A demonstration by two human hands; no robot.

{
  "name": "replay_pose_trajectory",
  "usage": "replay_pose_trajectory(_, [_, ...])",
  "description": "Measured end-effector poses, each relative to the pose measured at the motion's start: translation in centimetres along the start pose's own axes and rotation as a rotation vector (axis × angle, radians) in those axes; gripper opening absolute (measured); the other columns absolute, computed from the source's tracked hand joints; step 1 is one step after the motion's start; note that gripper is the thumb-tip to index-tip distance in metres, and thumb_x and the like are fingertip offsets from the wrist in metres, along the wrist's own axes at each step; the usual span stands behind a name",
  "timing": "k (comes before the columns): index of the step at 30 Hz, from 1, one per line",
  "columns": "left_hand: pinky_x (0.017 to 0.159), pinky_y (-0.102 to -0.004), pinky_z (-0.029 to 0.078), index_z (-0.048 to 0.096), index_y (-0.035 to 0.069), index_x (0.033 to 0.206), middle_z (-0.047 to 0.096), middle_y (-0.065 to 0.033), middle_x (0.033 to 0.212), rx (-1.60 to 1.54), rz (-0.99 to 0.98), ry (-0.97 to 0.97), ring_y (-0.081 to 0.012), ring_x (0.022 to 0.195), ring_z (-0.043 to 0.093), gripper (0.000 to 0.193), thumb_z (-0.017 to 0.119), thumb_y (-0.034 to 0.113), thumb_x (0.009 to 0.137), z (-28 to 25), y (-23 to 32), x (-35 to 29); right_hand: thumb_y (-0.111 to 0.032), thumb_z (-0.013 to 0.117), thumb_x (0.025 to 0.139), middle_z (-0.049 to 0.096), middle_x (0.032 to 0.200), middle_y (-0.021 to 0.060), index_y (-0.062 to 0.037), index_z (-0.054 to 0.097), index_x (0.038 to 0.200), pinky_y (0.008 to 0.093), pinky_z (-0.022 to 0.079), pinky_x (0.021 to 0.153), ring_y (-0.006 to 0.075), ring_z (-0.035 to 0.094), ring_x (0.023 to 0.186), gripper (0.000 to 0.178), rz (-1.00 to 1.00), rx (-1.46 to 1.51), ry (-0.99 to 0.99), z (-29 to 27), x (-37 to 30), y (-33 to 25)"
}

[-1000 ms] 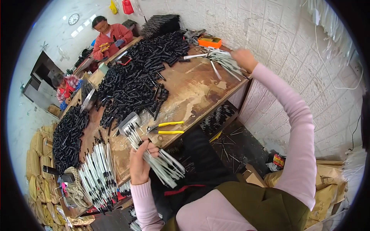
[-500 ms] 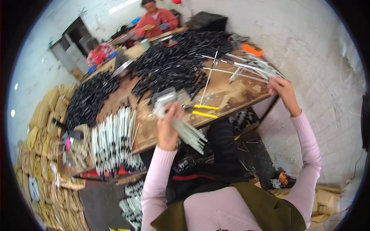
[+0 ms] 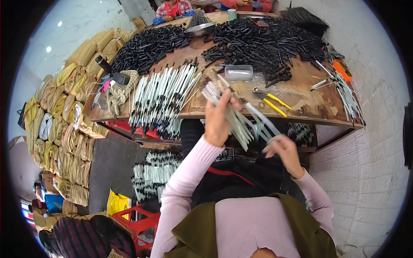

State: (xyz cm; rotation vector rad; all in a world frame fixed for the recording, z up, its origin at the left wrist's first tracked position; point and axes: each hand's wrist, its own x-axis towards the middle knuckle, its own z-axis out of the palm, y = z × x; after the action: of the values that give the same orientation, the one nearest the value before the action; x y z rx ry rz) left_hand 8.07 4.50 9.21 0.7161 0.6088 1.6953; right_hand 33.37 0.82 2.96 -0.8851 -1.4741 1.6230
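Evidently we clasp the rod bundle [image 3: 238,129] in our left hand [image 3: 218,118] to keep it together; beside it, our right hand [image 3: 285,152] meets slanting rods [image 3: 262,118], too blurred to tell whether pinching, with pliers [image 3: 275,108] handily beyond.

On the table [image 3: 305,86] before you, stacked rods [image 3: 165,94] are lying left, loose rods [image 3: 346,96] right, pliers [image 3: 274,107] in front of a container [image 3: 238,73] between, and piled parts [image 3: 262,47] are spreading behind.
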Motion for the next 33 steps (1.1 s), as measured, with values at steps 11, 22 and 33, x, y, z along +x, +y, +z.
replay_pose_trajectory(11, [0.081, -0.0372, 0.056, 0.050, 0.001, 0.122, 0.069, -0.0174, 0.100, 0.304, -0.383, 0.012, -0.0257, 0.087, 0.070, 0.028, 0.058, 0.003, 0.095, 1.7, 6.1, -7.4, -0.020, 0.059, 0.092, 0.067, 0.080, 0.0131, 0.0000, 0.066, 0.100, 0.0332, 0.052, 0.066, 0.0202, 0.065, 0.069, 0.023, -0.008, -0.748, -0.683, -2.9, 9.2, -7.3])
replay_pose_trajectory(22, [0.091, -0.0286, 0.048, 0.062, -0.005, 0.116, 0.072, -0.0112, 0.104, 0.724, -0.186, -0.348, -0.0163, 0.098, 0.066, 0.023, 0.055, 0.007, 0.098, -6.3, -3.3, 0.9, -0.025, 0.067, 0.075, 0.070, 0.082, 0.0151, -0.0105, 0.072, 0.082, 0.0487, 0.055, 0.069, 0.0369, 0.068, 0.082, 0.017, -0.417, -1.508, -0.114, -1.2, 34.4, -4.3])
replay_pose_trajectory(33, [0.091, -0.0305, 0.051, 0.059, -0.004, 0.120, 0.069, -0.0150, 0.111, 0.364, -0.423, -0.161, -0.0202, 0.105, 0.066, 0.026, 0.058, 0.007, 0.097, -7.1, -1.1, 1.3, -0.031, 0.066, 0.077, 0.072, 0.089, 0.0097, -0.0162, 0.075, 0.091, 0.0457, 0.055, 0.074, 0.0331, 0.069, 0.086, 0.023, -0.378, -1.308, -0.137, 0.8, 34.8, -4.3])
